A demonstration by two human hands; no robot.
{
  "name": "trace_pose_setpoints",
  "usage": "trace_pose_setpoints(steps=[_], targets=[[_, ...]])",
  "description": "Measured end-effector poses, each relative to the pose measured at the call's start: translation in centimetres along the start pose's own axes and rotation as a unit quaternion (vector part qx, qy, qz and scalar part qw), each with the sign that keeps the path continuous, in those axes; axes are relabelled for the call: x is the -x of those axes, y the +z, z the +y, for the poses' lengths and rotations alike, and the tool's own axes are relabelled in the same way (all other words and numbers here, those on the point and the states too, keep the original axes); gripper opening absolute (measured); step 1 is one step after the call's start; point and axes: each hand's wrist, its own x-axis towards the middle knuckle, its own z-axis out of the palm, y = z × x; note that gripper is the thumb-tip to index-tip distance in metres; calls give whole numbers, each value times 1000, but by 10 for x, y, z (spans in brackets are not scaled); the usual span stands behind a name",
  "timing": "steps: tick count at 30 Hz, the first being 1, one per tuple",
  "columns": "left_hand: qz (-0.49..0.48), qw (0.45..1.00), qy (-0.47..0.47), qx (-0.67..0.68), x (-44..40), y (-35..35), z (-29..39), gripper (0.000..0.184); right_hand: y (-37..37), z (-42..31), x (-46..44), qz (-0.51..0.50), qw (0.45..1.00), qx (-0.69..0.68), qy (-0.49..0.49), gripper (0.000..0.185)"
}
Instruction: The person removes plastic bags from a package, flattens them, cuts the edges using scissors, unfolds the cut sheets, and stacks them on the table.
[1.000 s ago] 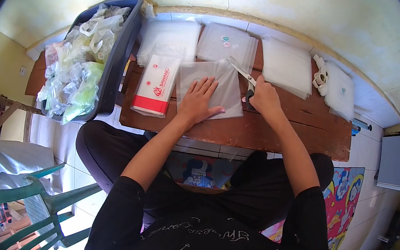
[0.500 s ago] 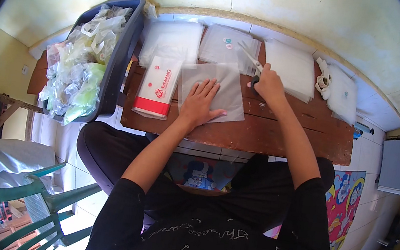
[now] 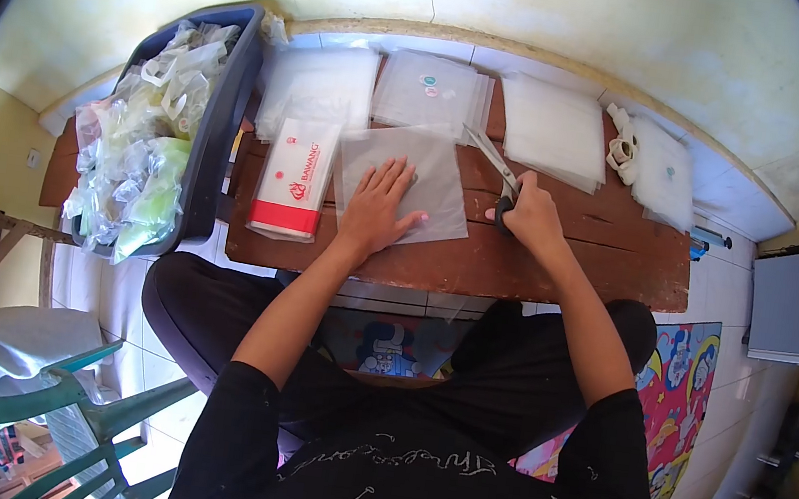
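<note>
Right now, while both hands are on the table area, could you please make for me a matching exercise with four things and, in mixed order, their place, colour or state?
Column 1
1. Scissors
2. Left hand
3. Printed packet
4. Dark tub

Column 2
A. Red and white
B. Filled with plastic bags
C. Held in the right hand
D. Resting on a clear plastic sheet

Pairs: 1-C, 2-D, 3-A, 4-B

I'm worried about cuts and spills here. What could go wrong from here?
The scissors in the right hand might nick the left hand, flat on the plastic sheet, if swung across. Their tips, near the stickered stack, could snag it. Plastic bags overhang the rim of the dark bin and might slip out.
</note>
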Motion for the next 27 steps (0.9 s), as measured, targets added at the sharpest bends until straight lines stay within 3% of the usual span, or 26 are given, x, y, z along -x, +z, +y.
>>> trace_pose_setpoints(steps=[13, 19, 22, 24, 25, 26, 27], targets=[[50, 997, 9, 52, 1, 3, -6, 49, 0, 13, -1, -70, 996, 57, 13, 67], [108, 989, 23, 95, -5, -2, -6, 39, -6, -4, -1, -116, 983, 142, -1, 48], [35, 994, -57, 87, -9, -16, -7, 32, -4, -19, 6, -87, 978, 184, 40, 43], [15, 992, -75, 103, -12, -25, -10, 32, -7, -31, 13, 48, 986, 140, -77, 37], [-6, 989, -89, 119, -13, -27, -12, 33, -6, -37, 11, 48, 986, 139, -78, 37], [-6, 989, -89, 118, -13, -28, -12, 33, -4, -44, 7, 25, 995, 50, -87, 31], [-21, 992, -35, 122, -13, -28, -11, 34, -3, -48, 4, 1, 995, -40, -95, 25]])
